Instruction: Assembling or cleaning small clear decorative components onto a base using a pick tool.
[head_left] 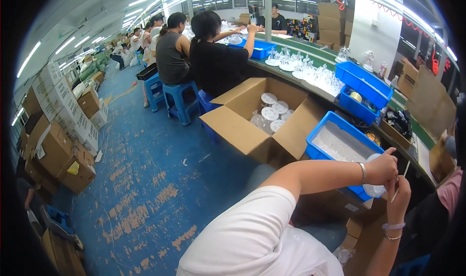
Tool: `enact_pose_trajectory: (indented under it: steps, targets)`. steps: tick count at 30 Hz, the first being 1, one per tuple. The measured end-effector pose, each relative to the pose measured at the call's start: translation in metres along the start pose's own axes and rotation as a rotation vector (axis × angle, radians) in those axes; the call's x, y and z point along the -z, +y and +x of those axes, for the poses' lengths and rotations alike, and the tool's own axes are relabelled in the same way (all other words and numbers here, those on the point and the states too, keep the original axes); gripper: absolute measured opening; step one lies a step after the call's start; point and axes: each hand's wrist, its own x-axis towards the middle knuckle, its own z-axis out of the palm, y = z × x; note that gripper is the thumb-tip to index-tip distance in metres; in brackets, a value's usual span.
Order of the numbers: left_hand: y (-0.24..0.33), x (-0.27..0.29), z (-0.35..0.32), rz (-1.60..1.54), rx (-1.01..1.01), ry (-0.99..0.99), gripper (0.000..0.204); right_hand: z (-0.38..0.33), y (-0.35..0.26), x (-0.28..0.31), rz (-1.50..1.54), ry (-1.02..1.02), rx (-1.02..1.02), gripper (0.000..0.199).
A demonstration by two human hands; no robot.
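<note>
The left hand [383, 168] is closed around a small clear plastic piece [374, 188], down at the right of the picture, just in front of the near blue bin [315, 152]. The right hand [399, 192] pinches a thin white stick [402, 180] between its fingers, and the stick stands almost upright right beside the clear piece. The two hands touch each other.

To do this well, I think the left hand should keep the clear piece very still, close to the body. The right hand should move the stick slowly, with a soft push. The piece looks thin, so a hard squeeze could bend it.

Now the counting. There are two hands at work and one stick. One clear piece is held. I count four blue bins: the near one with clear bits inside, two [365, 84] stacked further along the green worktop [320, 57], and one [264, 48] far away by the other people. One big open cardboard box [242, 125] sits on the floor with about four white round discs [270, 113] inside. Two blue stools [180, 97] stand behind it. The left wrist has one bracelet and the right wrist has two.
</note>
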Motion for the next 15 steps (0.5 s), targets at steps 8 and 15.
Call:
enact_pose_trajectory:
  steps: [8, 15]
  targets:
    - [0.027, 0.01, 0.005, -0.238, -0.054, 0.162, 0.035, -0.031, 0.037, 0.008, -0.011, 0.155, -0.089, 0.018]
    - [-0.017, 0.002, -0.073, -0.056, -0.074, -0.264, 0.03, -0.129, 0.144, 0.03, -0.017, 0.333, -0.462, 0.021]
